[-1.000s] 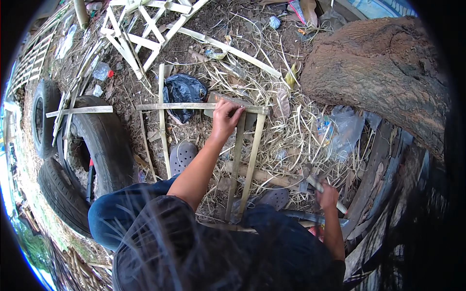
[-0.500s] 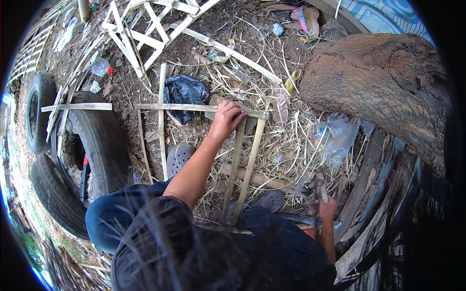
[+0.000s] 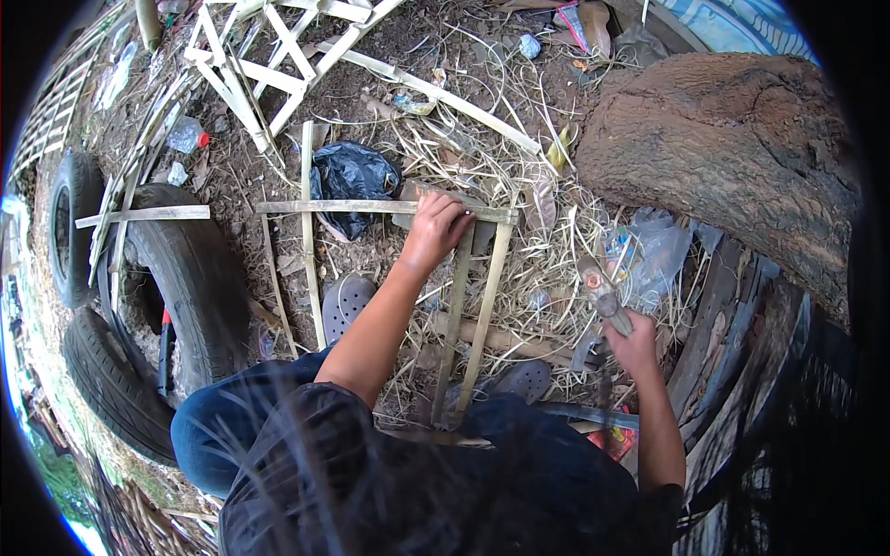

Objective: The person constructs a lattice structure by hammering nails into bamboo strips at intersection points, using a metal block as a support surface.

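Observation:
My left hand is closed at the crossing of a horizontal bamboo strip and an upright bamboo strip. A tiny bright spot, apparently the head of a nail, shows at my pinched thumb and finger. My right hand grips a hammer by its handle, its head raised to the right of the frame. Another upright strip meets the horizontal one at its right end. Farther left, a third upright strip crosses it.
Two old tyres lie at left, near a crossed bamboo lattice. A black plastic bag sits behind the frame. At right are a thick tree trunk and a clear plastic bag. Bamboo shavings litter the soil.
My right hand has lifted the hammer up and away from my body, and its head now shows clearly. My left hand stays at the same crossing.

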Motion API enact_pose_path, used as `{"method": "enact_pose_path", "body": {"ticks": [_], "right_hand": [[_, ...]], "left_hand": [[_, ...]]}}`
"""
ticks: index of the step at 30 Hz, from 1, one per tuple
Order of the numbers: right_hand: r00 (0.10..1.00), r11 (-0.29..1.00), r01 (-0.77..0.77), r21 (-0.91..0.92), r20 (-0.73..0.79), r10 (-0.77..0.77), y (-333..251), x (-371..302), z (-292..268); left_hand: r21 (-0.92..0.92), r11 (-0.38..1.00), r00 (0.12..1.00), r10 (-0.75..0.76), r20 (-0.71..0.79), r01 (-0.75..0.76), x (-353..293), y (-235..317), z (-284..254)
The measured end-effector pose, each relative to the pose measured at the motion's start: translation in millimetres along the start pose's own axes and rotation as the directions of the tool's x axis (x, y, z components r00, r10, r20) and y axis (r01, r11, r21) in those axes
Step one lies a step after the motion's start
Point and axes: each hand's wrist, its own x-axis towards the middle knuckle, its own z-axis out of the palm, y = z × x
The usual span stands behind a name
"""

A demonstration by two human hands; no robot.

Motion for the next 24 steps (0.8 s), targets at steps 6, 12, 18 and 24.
{"method": "enact_pose_path", "body": {"ticks": [6,12,18,24], "right_hand": [[0.99,0.989,0.056,0.133,0.118,-0.072,-58.1,41.0,33.8],[0.978,0.99,0.091,0.111,0.179,-0.11,-89.8,74.0,72.5],[0.978,0.987,0.066,0.149,0.188,-0.094,-96.1,87.2,96.8],[0.974,0.996,0.028,0.086,0.223,-0.046,-85.6,90.6,103.1]], "left_hand": [[0.042,0.999,1.0,0.017,0.005,-0.017,1.7,1.0,-1.8],[0.023,1.0,1.0,0.013,0.021,-0.014,1.5,-1.2,-2.1],[0.012,1.0,1.0,0.001,0.008,-0.001,-2.8,-3.8,0.8],[0.005,1.0,1.0,-0.018,-0.003,0.018,-0.2,-1.7,-2.0]]}}
